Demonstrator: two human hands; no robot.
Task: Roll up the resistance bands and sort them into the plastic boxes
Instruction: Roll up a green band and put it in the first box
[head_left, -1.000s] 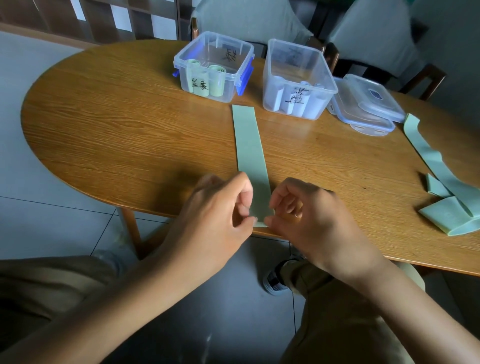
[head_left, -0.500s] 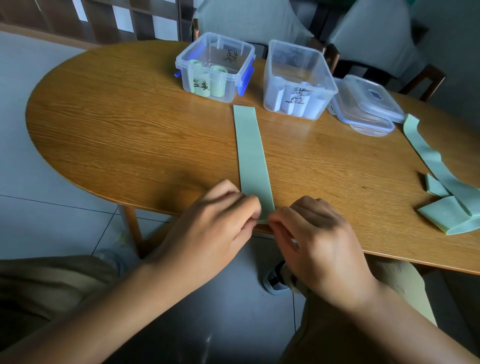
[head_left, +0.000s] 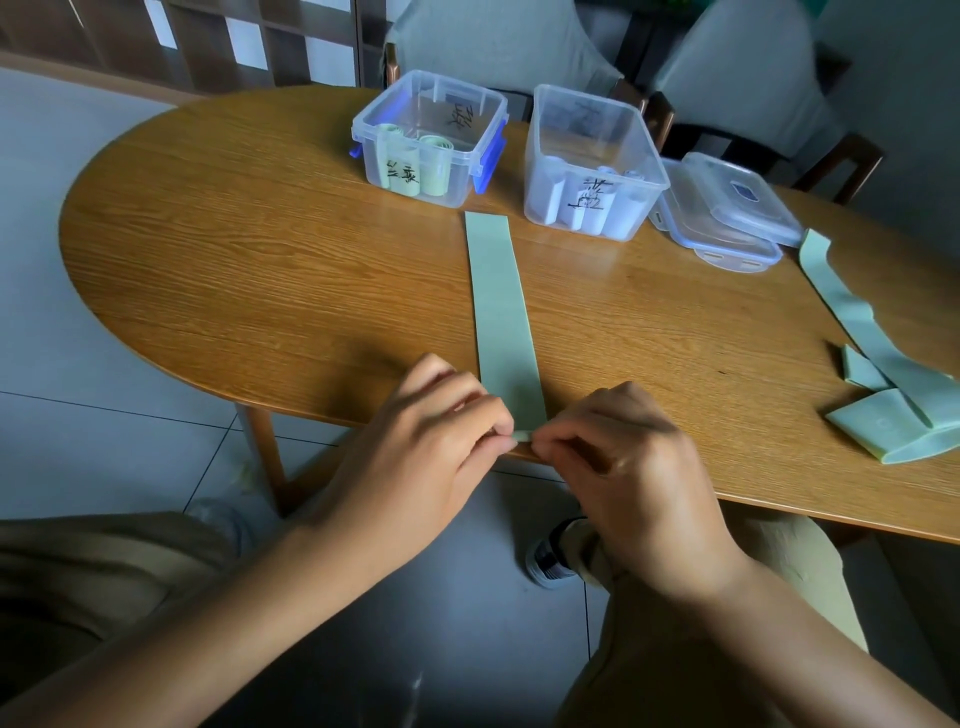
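both hands (head_left: 524, 452) pinch green band (head_left: 498, 306) (seemingly rolling).

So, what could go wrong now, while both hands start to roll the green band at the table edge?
1. The left hand and right hand pinch only the near end of the green band, right at the table edge; the small first turn may slip and spring open.
2. Uneven pressure could make the roll run crooked along the strip.
3. The far end lies close to the two plastic boxes; it might catch them.

Oval wooden table (head_left: 260, 270) on grey tiled floor (head_left: 93, 431), chairs (head_left: 737, 78) behind.
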